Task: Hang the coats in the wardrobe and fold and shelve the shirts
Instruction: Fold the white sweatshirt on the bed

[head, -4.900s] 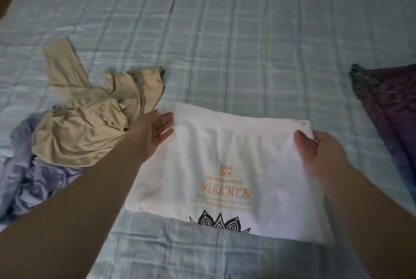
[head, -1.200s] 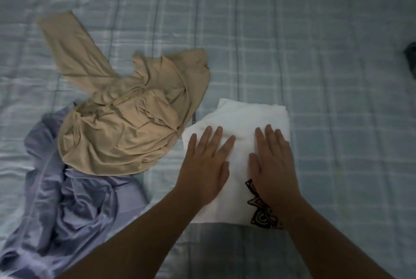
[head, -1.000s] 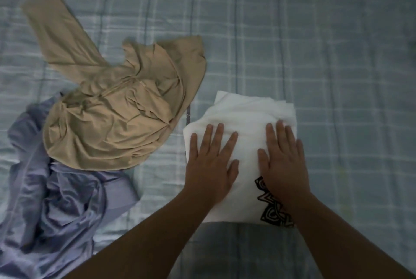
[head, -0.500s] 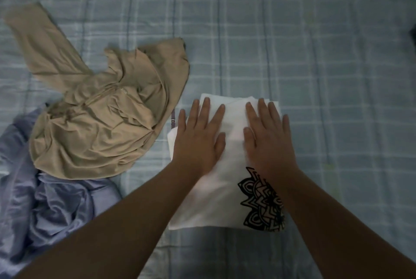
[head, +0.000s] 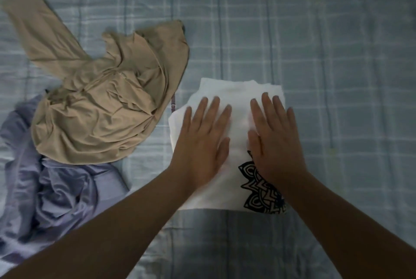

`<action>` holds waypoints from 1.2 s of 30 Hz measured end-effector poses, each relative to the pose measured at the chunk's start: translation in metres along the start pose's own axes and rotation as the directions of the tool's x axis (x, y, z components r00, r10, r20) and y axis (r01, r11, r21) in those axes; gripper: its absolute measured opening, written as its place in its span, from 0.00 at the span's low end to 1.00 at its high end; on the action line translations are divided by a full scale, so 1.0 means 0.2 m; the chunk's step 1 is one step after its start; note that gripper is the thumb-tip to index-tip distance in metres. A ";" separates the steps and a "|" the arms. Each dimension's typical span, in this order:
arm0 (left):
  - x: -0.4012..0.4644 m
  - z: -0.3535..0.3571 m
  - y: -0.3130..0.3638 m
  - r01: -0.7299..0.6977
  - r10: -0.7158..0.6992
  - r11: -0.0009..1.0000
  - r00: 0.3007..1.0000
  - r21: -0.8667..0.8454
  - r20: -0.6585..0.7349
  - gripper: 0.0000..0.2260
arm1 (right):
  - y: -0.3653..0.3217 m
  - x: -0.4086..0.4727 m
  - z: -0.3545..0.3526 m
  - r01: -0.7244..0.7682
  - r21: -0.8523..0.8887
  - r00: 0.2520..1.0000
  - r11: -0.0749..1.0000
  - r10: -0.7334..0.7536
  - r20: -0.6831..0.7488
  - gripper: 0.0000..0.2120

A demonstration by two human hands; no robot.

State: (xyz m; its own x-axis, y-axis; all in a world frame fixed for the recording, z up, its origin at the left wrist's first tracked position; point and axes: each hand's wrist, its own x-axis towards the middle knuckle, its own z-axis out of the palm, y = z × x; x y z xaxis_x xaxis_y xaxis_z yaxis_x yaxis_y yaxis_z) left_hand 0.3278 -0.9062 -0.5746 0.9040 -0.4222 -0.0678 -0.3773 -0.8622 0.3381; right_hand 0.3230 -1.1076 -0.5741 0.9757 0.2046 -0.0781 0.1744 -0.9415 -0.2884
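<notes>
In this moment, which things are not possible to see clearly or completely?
- White shirt, head view: its middle is hidden under the left hand and right hand; the black print is partly covered by the right forearm.
- Lavender garment: cut off by the left edge, partly under the beige garment.
- Small label beside the beige garment: lettering too small to read.

Checked bed [head: 326, 42] carries folded white shirt [head: 236, 98], tan garment [head: 101, 116] (crumpled), lilac garment [head: 56, 200].
</notes>
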 end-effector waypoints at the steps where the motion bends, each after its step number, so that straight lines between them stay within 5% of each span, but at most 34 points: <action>1: -0.09 -0.01 0.03 -0.045 0.046 0.999 0.999 -0.011 0.030 0.27 | -0.01 -0.07 -0.02 0.058 0.013 0.998 0.998 -0.058 0.022 0.28; 6: -0.40 0.11 -0.03 -0.177 0.146 0.977 0.961 0.115 0.237 0.29 | 0.07 -0.36 0.05 0.236 -0.085 0.955 0.968 -0.215 0.203 0.28; 15: -0.43 0.18 -0.06 -0.174 0.156 0.982 0.967 0.071 0.203 0.27 | 0.10 -0.39 0.14 0.195 0.002 0.958 0.981 -0.191 0.212 0.29; 18: -0.37 0.07 -0.11 -0.124 0.134 0.987 0.986 -0.102 0.095 0.25 | 0.13 -0.31 0.04 0.003 0.264 0.995 0.964 -0.028 0.093 0.25; 21: -0.17 -0.01 -0.24 0.087 -0.101 0.956 0.994 -0.281 -0.035 0.24 | 0.18 -0.09 -0.04 -0.297 0.486 0.937 0.822 0.349 -0.017 0.23; 24: 0.12 -0.06 -0.39 0.368 -0.356 0.854 0.929 -0.368 0.102 0.28 | 0.20 0.20 -0.13 -0.582 0.645 0.770 0.495 0.590 0.242 0.30; 27: 0.36 -0.09 -0.43 0.509 -0.435 0.789 0.858 -0.343 0.273 0.30 | 0.33 0.44 -0.07 -0.719 0.556 0.678 0.417 0.595 0.432 0.35; 30: 0.50 -0.07 -0.43 0.569 -0.455 0.704 0.820 -0.424 0.346 0.31 | 0.48 0.53 0.04 -0.730 0.514 0.682 0.450 0.522 0.512 0.43; 33: 0.56 -0.07 -0.43 0.634 -0.487 0.626 0.773 -0.454 0.407 0.25 | 0.37 0.53 -0.10 -0.722 0.575 0.689 0.384 0.476 0.547 0.36; 36: 0.58 -0.13 -0.42 0.614 -0.398 0.690 0.764 -0.384 0.508 0.14 | 0.33 0.51 -0.18 -0.727 0.612 0.683 0.312 0.419 0.598 0.26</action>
State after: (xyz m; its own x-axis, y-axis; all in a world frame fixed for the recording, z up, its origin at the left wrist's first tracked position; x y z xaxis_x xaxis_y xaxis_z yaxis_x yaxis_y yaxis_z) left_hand 0.4692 -0.8746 -0.5865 0.7386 -0.1218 -0.6631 0.3721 -0.7465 0.5516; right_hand 0.4398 -1.1591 -0.5664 0.6603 -0.0946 -0.7450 -0.7360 -0.2785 -0.6170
